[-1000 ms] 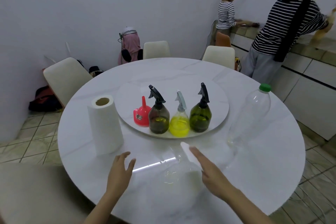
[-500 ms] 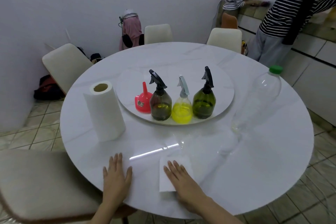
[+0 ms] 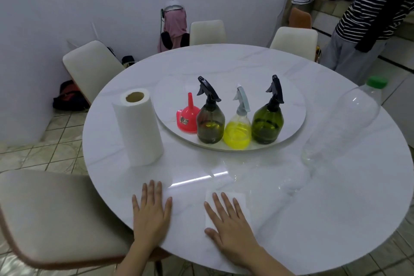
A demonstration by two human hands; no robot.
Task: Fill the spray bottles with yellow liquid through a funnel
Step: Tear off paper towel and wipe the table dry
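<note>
Three spray bottles stand in a row on the round turntable [image 3: 293, 105]: a brown one [image 3: 210, 127], a clear one full of yellow liquid [image 3: 238, 135] and a green one [image 3: 267, 124]. A red funnel [image 3: 187, 119] sits upside down left of them. A large clear bottle with a green cap [image 3: 349, 119] stands at the right and looks empty. My left hand [image 3: 151, 213] lies flat on the white table [image 3: 324, 219] near its front edge. My right hand [image 3: 230, 222] rests flat on a folded white paper towel [image 3: 240, 199].
A paper towel roll [image 3: 139, 127] stands upright at the left of the table. Cream chairs [image 3: 53, 215] ring the table. Two people in striped tops [image 3: 371, 6] stand at a counter at the far right.
Both hands came down from above the table and now lie flat near its front edge, the right one on the paper towel. The view tilted down and drew closer.
</note>
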